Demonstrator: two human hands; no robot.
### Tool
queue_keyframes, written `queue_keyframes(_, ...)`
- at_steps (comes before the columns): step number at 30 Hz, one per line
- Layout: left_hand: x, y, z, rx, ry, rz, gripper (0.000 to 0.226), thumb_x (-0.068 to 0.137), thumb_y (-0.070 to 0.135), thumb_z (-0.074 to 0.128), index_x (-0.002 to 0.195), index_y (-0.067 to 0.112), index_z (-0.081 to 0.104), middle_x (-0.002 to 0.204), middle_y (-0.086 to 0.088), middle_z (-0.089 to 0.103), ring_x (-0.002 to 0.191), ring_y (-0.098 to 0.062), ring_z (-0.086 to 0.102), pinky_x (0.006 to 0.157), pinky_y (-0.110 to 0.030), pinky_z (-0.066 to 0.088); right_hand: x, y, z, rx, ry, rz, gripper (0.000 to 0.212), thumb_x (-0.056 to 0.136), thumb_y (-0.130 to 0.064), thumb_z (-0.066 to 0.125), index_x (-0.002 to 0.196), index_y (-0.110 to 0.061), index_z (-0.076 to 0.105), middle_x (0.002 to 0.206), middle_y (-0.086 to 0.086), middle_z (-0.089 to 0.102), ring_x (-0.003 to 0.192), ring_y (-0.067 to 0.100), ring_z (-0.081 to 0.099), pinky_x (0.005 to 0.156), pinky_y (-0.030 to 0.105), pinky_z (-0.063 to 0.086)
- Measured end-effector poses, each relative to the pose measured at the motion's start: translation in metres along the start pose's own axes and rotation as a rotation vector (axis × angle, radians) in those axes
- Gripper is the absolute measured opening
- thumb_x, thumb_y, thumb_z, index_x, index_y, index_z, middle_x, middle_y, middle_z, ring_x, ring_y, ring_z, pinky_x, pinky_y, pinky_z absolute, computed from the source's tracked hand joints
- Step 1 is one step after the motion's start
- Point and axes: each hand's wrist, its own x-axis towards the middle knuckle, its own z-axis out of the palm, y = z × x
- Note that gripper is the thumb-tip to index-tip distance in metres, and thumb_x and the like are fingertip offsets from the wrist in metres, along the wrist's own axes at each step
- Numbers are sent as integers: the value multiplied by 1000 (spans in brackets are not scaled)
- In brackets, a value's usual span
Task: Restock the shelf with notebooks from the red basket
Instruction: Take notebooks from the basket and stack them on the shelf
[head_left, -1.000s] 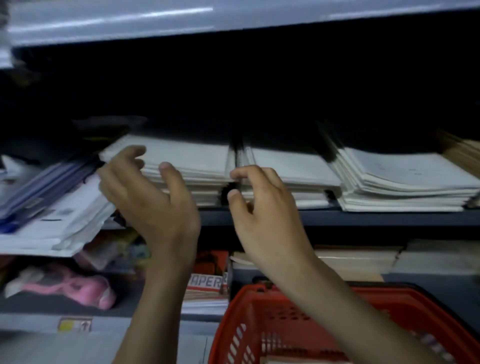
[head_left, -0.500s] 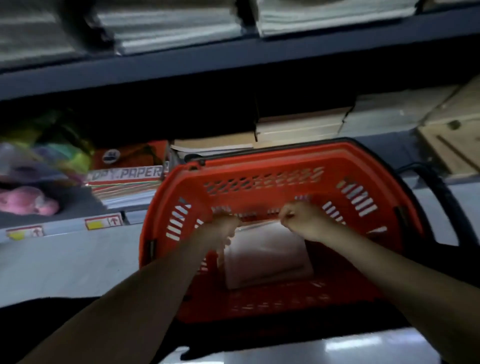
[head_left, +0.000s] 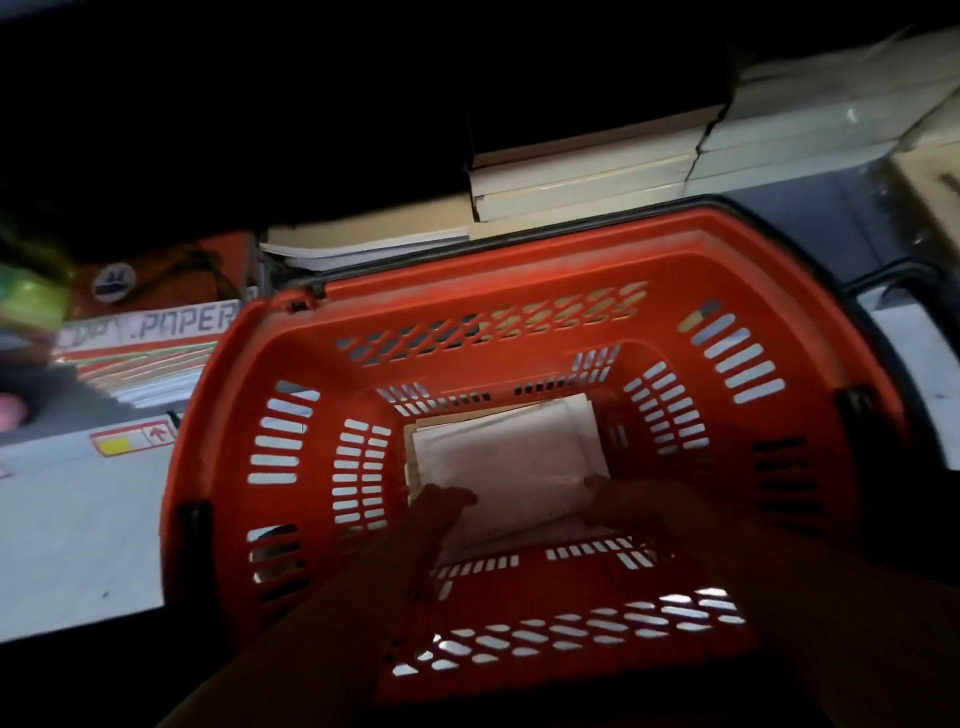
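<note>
Bare forearms, bare hands, no sleeves

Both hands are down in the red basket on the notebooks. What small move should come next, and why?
Probably close the fingers on the near edge of the white notebook stack and lift it clear. The left hand and right hand sit at its two near corners at the bottom of the red slotted plastic basket. In the dim light a firm grip cannot be confirmed, so securing it comes before raising.

Dim light, pale grey floor, dark shelf recess, stacked paper reams, "PAPER" box
</note>
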Motion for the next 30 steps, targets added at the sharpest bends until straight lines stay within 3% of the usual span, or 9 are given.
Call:
queue_keyframes(6, 11, -13, 0, -127, -26, -11, 37, 89, 8, 67, 121, 2, 51, 107, -14, 60, 105, -33, 59, 97, -51, 50, -10, 8, 7, 124, -11, 37, 68, 101, -28, 49, 155, -7, 12, 160, 14, 20, 144, 26, 30, 114, 27, 26)
queue_keyframes(10, 5, 0, 9, 61, -18, 306, 34, 89, 8, 63, 120, 20, 55, 118, -12, 65, 104, -32, 64, 86, -47, 56, -25, 3, 3, 118, -51, 0, 69, 97, -29, 58, 151, -5, 23, 155, 15, 31, 133, 23, 41, 111, 31, 33)
queue_keyframes(14, -19, 31, 14, 311, 38, 675, 46, 84, 1, 62, 127, 18, 60, 121, -1, 64, 112, -17, 57, 95, -27, 44, -54, -19, -18, 387, 281, -77, 37, 92, -6, 61, 127, -6, 50, 121, 27, 58, 112, 32, 57, 95, 19, 48)
queue_keyframes(16, -33, 52, 9, 503, 27, 784, 39, 88, 8, 63, 125, 21, 61, 120, 2, 65, 112, -13, 57, 92, -21, 39, -56, -12, -29, 462, 661, -30, 65, 81, -5, 72, 139, -9, 43, 135, 20, 54, 125, 32, 51, 108, 30, 41)
queue_keyframes(17, -40, 63, 4, 575, 13, 828, 34, 90, 10, 62, 122, 20, 62, 118, 1, 66, 113, -14, 58, 94, -23, 40, -60, -8, -37, 473, 700, -47, 76, 76, -5, 76, 143, -14, 42, 136, 14, 54, 128, 31, 50, 107, 33, 41)
queue_keyframes(20, -80, 100, -22, 669, -42, 973, 23, 92, 9, 61, 114, 14, 65, 115, -9, 68, 113, -26, 60, 96, -31, 42, -88, -12, -52, 428, 531, -147, 52, 66, -22, 80, 116, -12, 68, 106, 6, 72, 98, 24, 68, 80, 27, 52)
queue_keyframes(23, -150, 142, -63, 845, -45, 1120, 12, 94, 28, 61, 103, 23, 66, 106, 2, 69, 101, -15, 62, 92, -30, 47, -118, -25, -63, 630, 555, -358, 21, 72, -15, 80, 92, -12, 74, 96, 5, 76, 91, 21, 71, 85, 30, 55)
queue_keyframes(27, -248, 172, -127, 909, 141, 1253, 19, 86, 40, 69, 102, 30, 67, 97, 13, 68, 88, 1, 62, 85, -22, 49, -180, -61, -84, 761, 798, -652, 27, 80, 2, 72, 95, -20, 74, 94, -7, 77, 93, 10, 71, 87, 35, 55)
queue_keyframes(30, -310, 173, -183, 713, 187, 1321, 24, 82, 30, 76, 104, 26, 67, 95, 12, 70, 81, 7, 64, 73, -15, 49, -247, -91, -102, 795, 905, -844, 36, 84, 4, 68, 95, -30, 70, 92, -23, 74, 86, -6, 69, 75, 16, 51)
